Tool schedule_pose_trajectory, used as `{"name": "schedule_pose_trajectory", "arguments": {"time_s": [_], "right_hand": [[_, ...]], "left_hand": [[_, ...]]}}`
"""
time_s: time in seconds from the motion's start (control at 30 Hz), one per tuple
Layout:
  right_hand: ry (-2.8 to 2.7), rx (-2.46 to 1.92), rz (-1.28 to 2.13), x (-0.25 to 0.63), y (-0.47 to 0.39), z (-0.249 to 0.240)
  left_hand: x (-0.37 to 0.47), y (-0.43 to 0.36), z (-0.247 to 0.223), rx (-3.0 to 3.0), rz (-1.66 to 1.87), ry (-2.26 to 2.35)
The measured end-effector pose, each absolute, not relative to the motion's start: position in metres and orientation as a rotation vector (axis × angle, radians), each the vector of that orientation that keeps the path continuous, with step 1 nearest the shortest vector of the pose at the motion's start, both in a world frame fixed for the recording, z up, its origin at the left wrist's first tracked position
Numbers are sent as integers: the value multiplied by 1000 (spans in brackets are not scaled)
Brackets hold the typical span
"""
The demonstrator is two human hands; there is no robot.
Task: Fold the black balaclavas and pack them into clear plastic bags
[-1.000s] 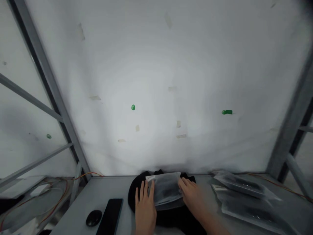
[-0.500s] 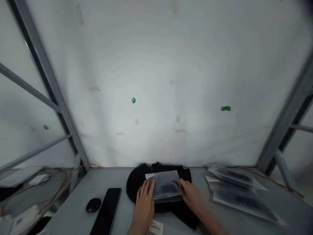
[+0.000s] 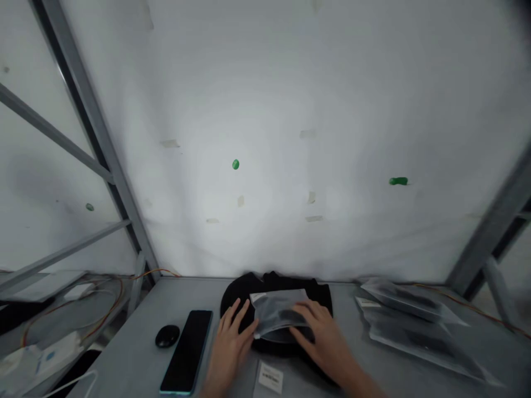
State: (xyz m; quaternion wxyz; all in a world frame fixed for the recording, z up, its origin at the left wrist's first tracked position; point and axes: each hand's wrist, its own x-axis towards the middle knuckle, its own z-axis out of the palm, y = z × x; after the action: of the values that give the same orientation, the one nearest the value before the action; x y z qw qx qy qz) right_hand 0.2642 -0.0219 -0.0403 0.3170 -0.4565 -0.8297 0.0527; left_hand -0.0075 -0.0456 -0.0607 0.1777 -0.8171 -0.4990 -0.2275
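A translucent plastic bag [image 3: 269, 310] with something dark inside lies on a black cloth item [image 3: 234, 293] at the table's back middle. My left hand [image 3: 234, 337] is at the bag's left edge, fingers spread, the thumb near its lower left corner. Over the bag's right part is my right hand [image 3: 317, 331], slightly blurred, with thumb and fingers apart and the fingers resting on the plastic. The bag's lower edge gapes a little. A white label [image 3: 271, 378] on a clear packet shows below the black item.
To the left lie a black phone [image 3: 188, 351] and a round black mouse [image 3: 167, 335]. Two more translucent bags [image 3: 427, 342] rest on the right of the grey table [image 3: 141, 354]. Cables and white devices [image 3: 58, 354] are at the far left, beside a metal frame.
My right hand has moved from gripping the bag's right edge to lying over it with fingers apart. My left hand has shifted off the bag's face to its left edge. The view has shifted slightly.
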Motion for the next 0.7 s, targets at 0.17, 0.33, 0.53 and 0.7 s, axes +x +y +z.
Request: {"name": "schedule_pose_trajectory", "arguments": {"time_s": [0.17, 0.33, 0.53, 0.7], "right_hand": [[-2254, -939, -67, 198, -24, -50], [-2309, -836, -180, 182, -13, -63], [-2336, -731, -336, 186, -11, -64], [-2345, -822, -357, 218, -9, -64]], "left_hand": [[0, -44, -65, -2165, -564, -1371], [-2, -48, -65, -2103, -519, -1369], [6, -50, -58, -2087, -460, -1361], [4, -53, -53, -2047, -468, -1429]]}}
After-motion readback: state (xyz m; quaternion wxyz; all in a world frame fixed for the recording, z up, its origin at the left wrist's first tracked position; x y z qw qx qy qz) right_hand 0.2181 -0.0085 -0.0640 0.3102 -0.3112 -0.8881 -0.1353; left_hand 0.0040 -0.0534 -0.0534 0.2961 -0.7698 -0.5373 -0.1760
